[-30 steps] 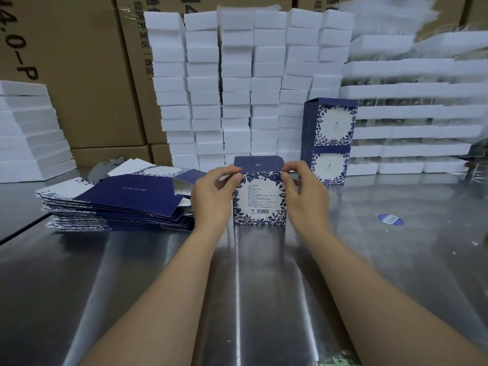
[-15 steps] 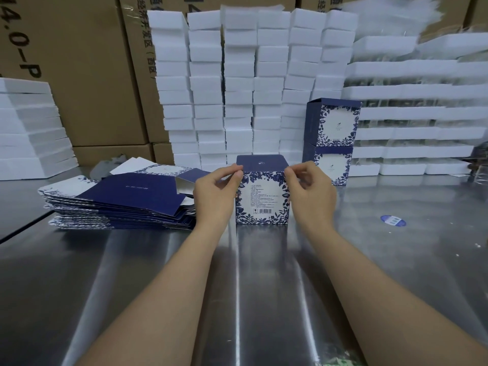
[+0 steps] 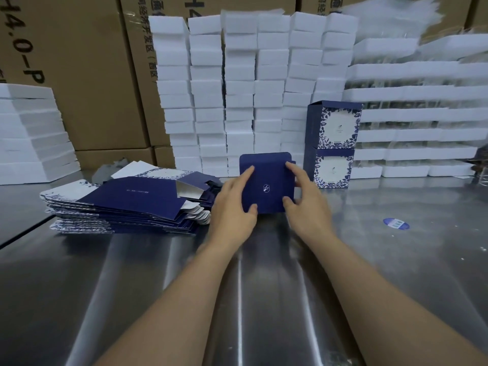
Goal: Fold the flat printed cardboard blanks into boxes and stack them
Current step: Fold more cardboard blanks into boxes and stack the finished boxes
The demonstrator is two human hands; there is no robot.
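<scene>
I log one navy box (image 3: pixel 266 180), white emblem (image 3: pixel 266 188) up, gripped by left hand (image 3: pixel 232 207) and right hand (image 3: pixel 307 207); brown carton (image 3: pixel 79 88) reads "4.0-P".

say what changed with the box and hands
The folded navy-and-white printed cardboard box was tipped: its plain navy logo face now shows instead of the white labelled side. The left hand and right hand moved from pinching its top corners to gripping its sides. The pile of flat printed blanks and two stacked boxes stayed put.

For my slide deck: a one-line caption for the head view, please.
Left hand and right hand hold a navy box beside the flat blanks.
</scene>
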